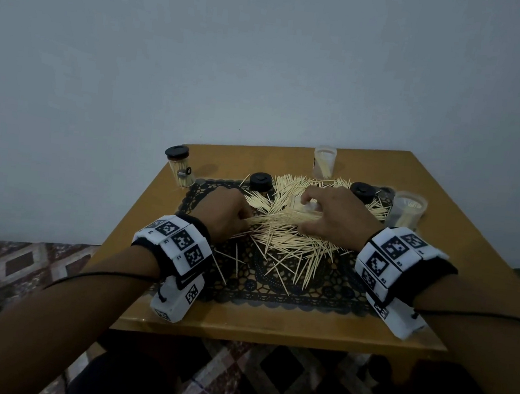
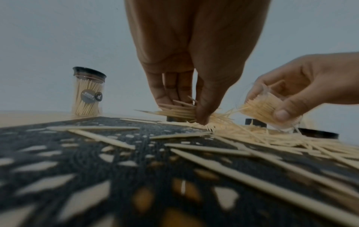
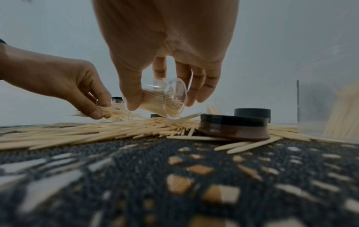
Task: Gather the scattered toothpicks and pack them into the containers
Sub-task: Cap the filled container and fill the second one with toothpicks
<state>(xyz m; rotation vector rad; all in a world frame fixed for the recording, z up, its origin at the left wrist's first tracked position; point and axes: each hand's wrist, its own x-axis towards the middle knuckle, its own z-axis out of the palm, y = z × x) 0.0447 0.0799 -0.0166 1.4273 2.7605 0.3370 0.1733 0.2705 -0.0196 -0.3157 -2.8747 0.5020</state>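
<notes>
While the left hand (image 2: 186,86) pinches a bundle of toothpicks (image 2: 178,112) above the scattered pile (image 1: 284,228) on the mat (image 1: 332,288), the right hand (image 3: 167,73) grips a tilted clear container (image 3: 165,99), partly filled, just right of it.

The capped clear plastic jar full of toothpicks (image 2: 88,95) carries a round dark label, but its lettering is too blurred to read. The white wristbands (image 1: 179,246) bear black square coded markers with tiny characters beside them, also illegible.
</notes>
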